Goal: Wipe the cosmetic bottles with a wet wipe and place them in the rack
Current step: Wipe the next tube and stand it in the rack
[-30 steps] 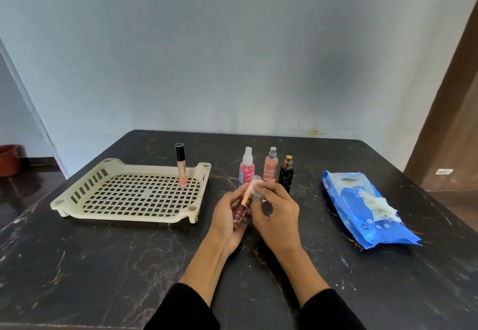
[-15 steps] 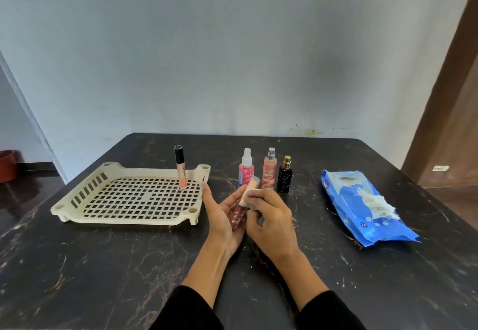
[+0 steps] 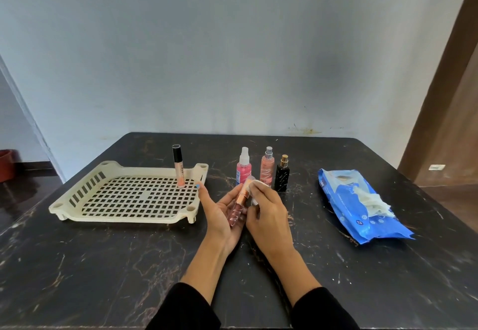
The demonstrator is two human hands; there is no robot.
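My left hand (image 3: 219,215) lies palm up above the table and cradles a slim pink tube with a rose-gold cap (image 3: 237,206). My right hand (image 3: 269,213) pinches a white wet wipe (image 3: 252,187) against the tube's cap end. A cream plastic rack (image 3: 77,200) sits to the left. One lip gloss tube with a black cap (image 3: 179,168) stands upright in its far right part. Three bottles stand behind my hands: a pink spray bottle (image 3: 243,168), a peach spray bottle (image 3: 267,169) and a black perfume bottle (image 3: 282,174).
A blue pack of wet wipes (image 3: 354,205) lies on the right of the dark marble table (image 3: 103,265), with a wipe sticking out. A wall rises just behind the table. A brown door frame stands at the far right.
My left hand has opened out flat under the tube, thumb spread toward the rack. The right hand has slid the wipe up toward the cap end.
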